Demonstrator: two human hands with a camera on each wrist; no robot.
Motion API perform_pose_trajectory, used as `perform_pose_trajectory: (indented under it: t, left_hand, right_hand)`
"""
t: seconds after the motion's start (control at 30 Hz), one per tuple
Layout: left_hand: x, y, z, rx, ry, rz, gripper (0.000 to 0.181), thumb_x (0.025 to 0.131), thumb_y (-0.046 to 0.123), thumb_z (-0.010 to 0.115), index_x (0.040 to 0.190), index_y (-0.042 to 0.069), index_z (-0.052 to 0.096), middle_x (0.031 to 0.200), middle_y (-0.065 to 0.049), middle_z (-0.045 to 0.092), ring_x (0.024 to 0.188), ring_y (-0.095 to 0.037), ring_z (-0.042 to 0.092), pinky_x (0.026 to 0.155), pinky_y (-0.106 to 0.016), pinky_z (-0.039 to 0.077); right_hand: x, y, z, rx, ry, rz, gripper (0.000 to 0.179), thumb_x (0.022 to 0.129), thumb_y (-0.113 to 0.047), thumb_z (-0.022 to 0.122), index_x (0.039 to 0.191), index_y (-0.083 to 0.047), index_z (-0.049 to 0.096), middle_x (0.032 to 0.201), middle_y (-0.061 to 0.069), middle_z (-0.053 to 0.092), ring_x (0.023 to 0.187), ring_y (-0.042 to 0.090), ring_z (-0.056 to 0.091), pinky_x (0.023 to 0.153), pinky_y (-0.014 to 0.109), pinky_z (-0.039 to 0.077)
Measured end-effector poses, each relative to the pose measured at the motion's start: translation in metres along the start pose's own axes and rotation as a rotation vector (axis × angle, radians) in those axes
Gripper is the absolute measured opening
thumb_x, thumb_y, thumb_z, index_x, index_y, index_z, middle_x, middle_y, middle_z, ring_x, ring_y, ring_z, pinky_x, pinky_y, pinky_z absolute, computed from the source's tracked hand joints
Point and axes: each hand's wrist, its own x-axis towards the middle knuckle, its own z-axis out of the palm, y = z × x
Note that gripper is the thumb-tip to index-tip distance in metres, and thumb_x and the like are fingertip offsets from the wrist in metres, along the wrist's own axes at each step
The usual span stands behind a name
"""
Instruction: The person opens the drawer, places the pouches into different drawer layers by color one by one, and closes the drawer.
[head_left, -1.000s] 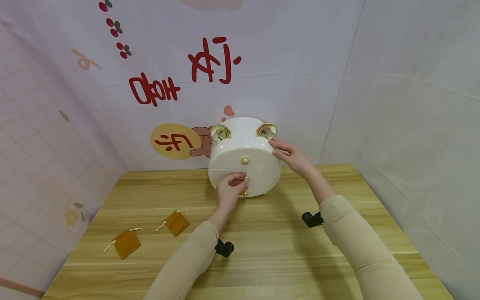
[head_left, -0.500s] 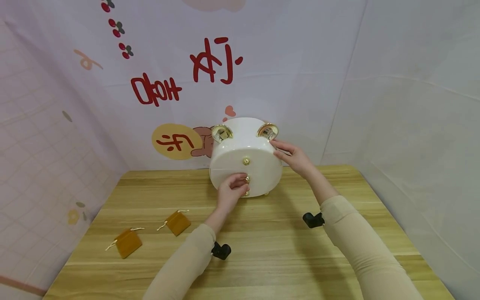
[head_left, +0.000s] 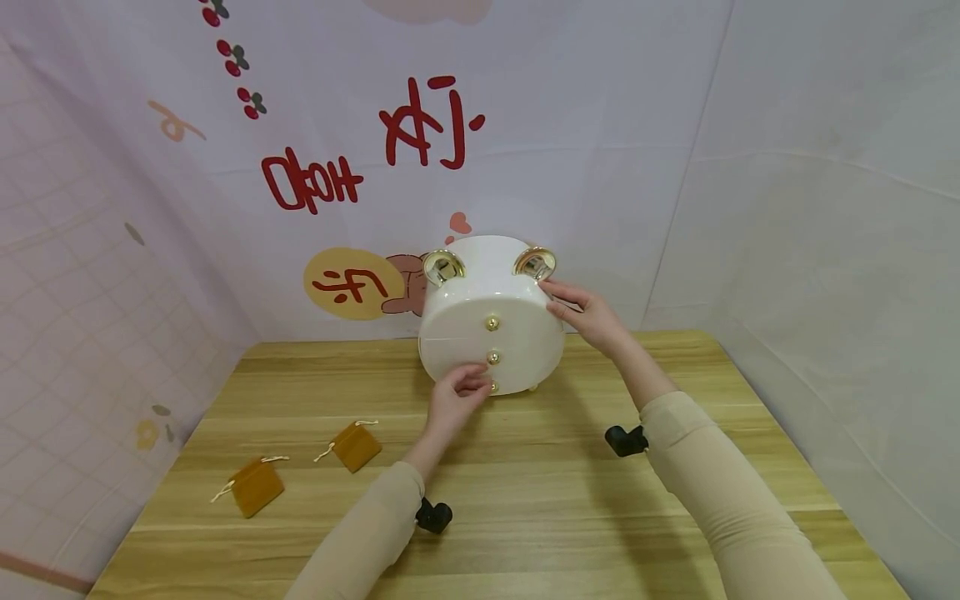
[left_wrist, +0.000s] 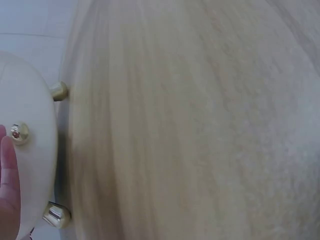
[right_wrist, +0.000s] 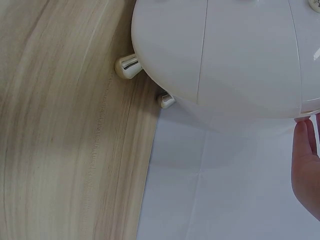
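A glossy white oval box [head_left: 517, 333] with drawer seams, gold knobs down its front and two gold bell-shaped ears stands at the back of the table. My left hand [head_left: 453, 400] is low in front of it, fingers extended beside the lowest gold knob [head_left: 493, 387]. In the left wrist view, fingertips come close to a gold knob [left_wrist: 20, 134]; whether they touch it I cannot tell. The middle knob [head_left: 492, 357] is uncovered. My right hand [head_left: 592, 318] rests its fingertips on the box's upper right side, below the right gold ear [head_left: 536, 262].
Two small orange-brown drawstring pouches, one nearer the box [head_left: 356, 447] and one farther left [head_left: 257, 487], lie on the wooden table [head_left: 540, 517]. A printed cloth backdrop [head_left: 585, 125] hangs close behind the box. Short gold feet [right_wrist: 128, 66] hold the box off the table.
My left hand has come off the middle knob and shifted down and slightly left toward the lowest one. The right hand keeps its place on the box.
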Motion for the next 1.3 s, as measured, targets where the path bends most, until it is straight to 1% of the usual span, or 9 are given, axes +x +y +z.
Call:
perform_pose_trajectory:
  t: [0.17,0.33,0.43,0.57,0.77,0.93,1.07,1.17,1.3]
  left_hand:
    - [0.002,-0.022,0.001,0.022,-0.028,0.013,0.031,0.085,-0.009,0.071,0.114,-0.014,0.063,0.101,-0.032,0.067,0.097,-0.045,0.065,0.078,-0.030,0.055]
    - [0.007,-0.049,0.001,0.098,-0.035,-0.034,0.033,0.083,-0.004,0.077,0.115,-0.005,0.068,0.096,-0.022,0.071,0.089,-0.034,0.067,0.073,-0.024,0.052]
    - [0.008,-0.054,-0.001,0.122,-0.044,-0.058,0.033,0.083,-0.001,0.078,0.115,0.000,0.070,0.095,-0.018,0.072,0.087,-0.027,0.067,0.072,-0.023,0.051]
    - [0.008,-0.055,-0.001,0.110,-0.078,-0.071,0.034,0.084,-0.003,0.076,0.117,0.001,0.070,0.099,-0.019,0.071,0.090,-0.028,0.067,0.072,-0.024,0.052]
    - [0.010,-0.061,0.003,0.021,-0.123,-0.119,0.035,0.086,-0.005,0.073,0.120,-0.003,0.067,0.109,-0.026,0.067,0.094,-0.027,0.066,0.067,-0.023,0.052]
    - [0.012,-0.066,0.008,-0.068,-0.080,-0.157,0.033,0.086,-0.002,0.075,0.117,-0.008,0.066,0.111,-0.029,0.065,0.093,-0.025,0.064,0.065,-0.027,0.053]
    - [0.008,-0.053,0.012,-0.095,-0.037,-0.139,0.030,0.084,-0.008,0.072,0.113,-0.015,0.065,0.110,-0.035,0.062,0.095,-0.032,0.064,0.065,-0.024,0.053]
    - [0.008,-0.054,0.018,-0.106,0.039,-0.136,0.027,0.082,-0.009,0.074,0.108,-0.013,0.068,0.108,-0.031,0.065,0.089,-0.024,0.065,0.063,-0.018,0.051]
    - [0.012,-0.072,0.025,-0.106,0.149,-0.130,0.022,0.079,-0.006,0.077,0.100,-0.006,0.074,0.102,-0.020,0.070,0.079,-0.008,0.062,0.061,-0.016,0.050]
  right_hand:
    - [-0.001,-0.001,0.000,-0.011,-0.002,0.006,0.048,0.101,-0.033,0.059,0.146,-0.020,0.051,0.157,-0.001,0.036,0.145,0.027,0.028,0.111,0.053,0.033]
    - [-0.001,-0.001,0.001,-0.012,-0.003,0.014,0.048,0.101,-0.034,0.059,0.147,-0.021,0.051,0.157,-0.002,0.035,0.145,0.027,0.027,0.111,0.053,0.034]
    - [-0.002,-0.002,0.001,-0.007,0.000,0.015,0.048,0.101,-0.033,0.058,0.147,-0.020,0.051,0.157,-0.001,0.035,0.145,0.027,0.027,0.111,0.052,0.034]
    - [-0.002,-0.002,0.001,-0.004,0.002,0.010,0.048,0.101,-0.031,0.058,0.147,-0.019,0.050,0.158,0.000,0.035,0.145,0.027,0.028,0.111,0.052,0.034]
    - [-0.001,-0.001,0.001,0.001,0.007,0.005,0.047,0.101,-0.032,0.059,0.146,-0.019,0.052,0.157,-0.001,0.036,0.144,0.026,0.029,0.111,0.051,0.034]
    - [-0.001,0.000,0.001,0.009,0.006,0.010,0.047,0.101,-0.032,0.059,0.146,-0.020,0.052,0.157,-0.002,0.036,0.145,0.027,0.028,0.111,0.053,0.034]
    - [-0.004,-0.011,0.000,0.014,-0.005,0.020,0.047,0.102,-0.027,0.058,0.147,-0.015,0.051,0.158,0.003,0.034,0.145,0.030,0.027,0.111,0.055,0.033]
    - [-0.003,-0.011,0.000,0.018,-0.008,0.023,0.047,0.102,-0.025,0.058,0.147,-0.014,0.050,0.158,0.004,0.033,0.145,0.031,0.026,0.111,0.056,0.032]
    - [0.001,0.002,0.001,0.016,0.005,0.016,0.047,0.101,-0.030,0.059,0.146,-0.020,0.051,0.157,-0.001,0.035,0.145,0.027,0.027,0.111,0.054,0.033]
